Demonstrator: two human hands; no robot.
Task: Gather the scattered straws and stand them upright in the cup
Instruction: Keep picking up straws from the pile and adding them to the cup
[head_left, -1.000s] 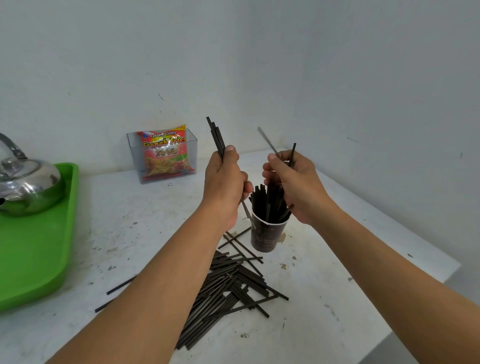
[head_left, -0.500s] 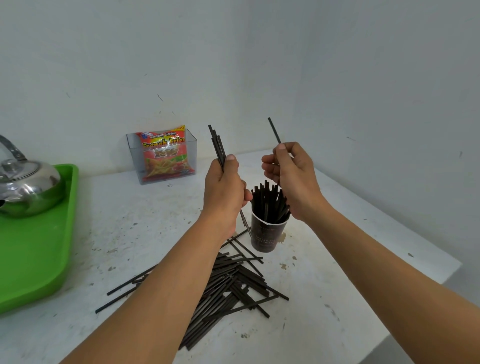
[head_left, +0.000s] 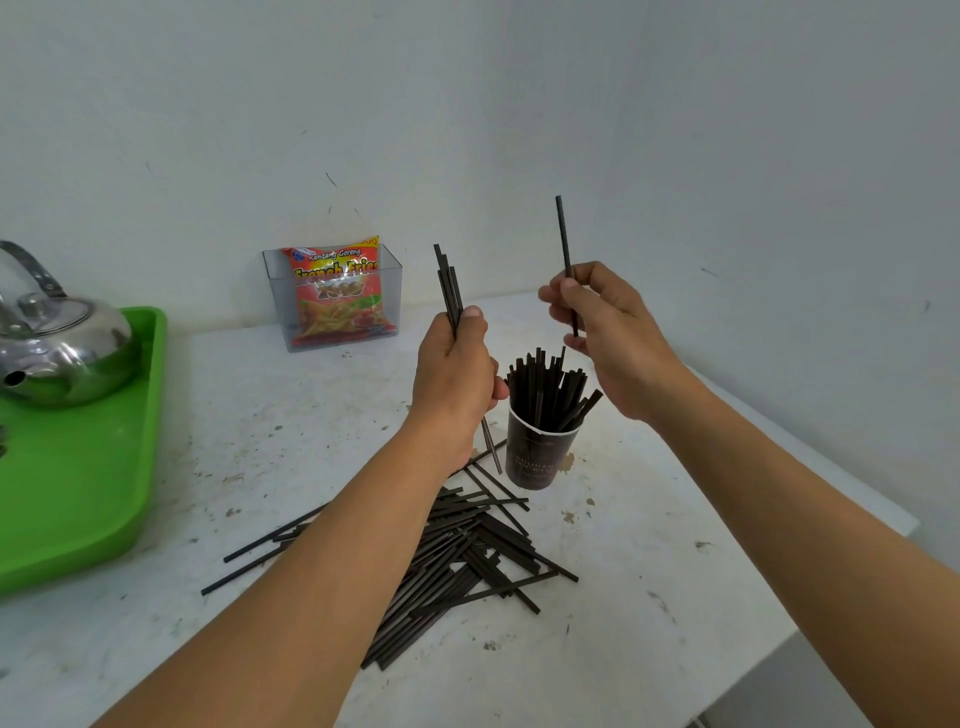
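- One straw (head_left: 566, 260) is pinched upright in my right hand (head_left: 613, 338), above the cup (head_left: 540, 457).
- My left hand (head_left: 454, 374) grips a small bundle (head_left: 449, 283).
- Many loose straws (head_left: 467, 551) lie on the counter (head_left: 649, 597), near the cup.

Seeing 1 cup (head_left: 540, 457), 1 kettle (head_left: 62, 358), 1 green tray (head_left: 78, 478), 1 snack bag (head_left: 337, 296) sitting in 1 clear box (head_left: 389, 275). Single straw (head_left: 565, 249) showing in right hand (head_left: 618, 343), roughly 4 straws (head_left: 448, 280) in left hand (head_left: 454, 379); pile (head_left: 467, 551) and cup contents too dense for counting.
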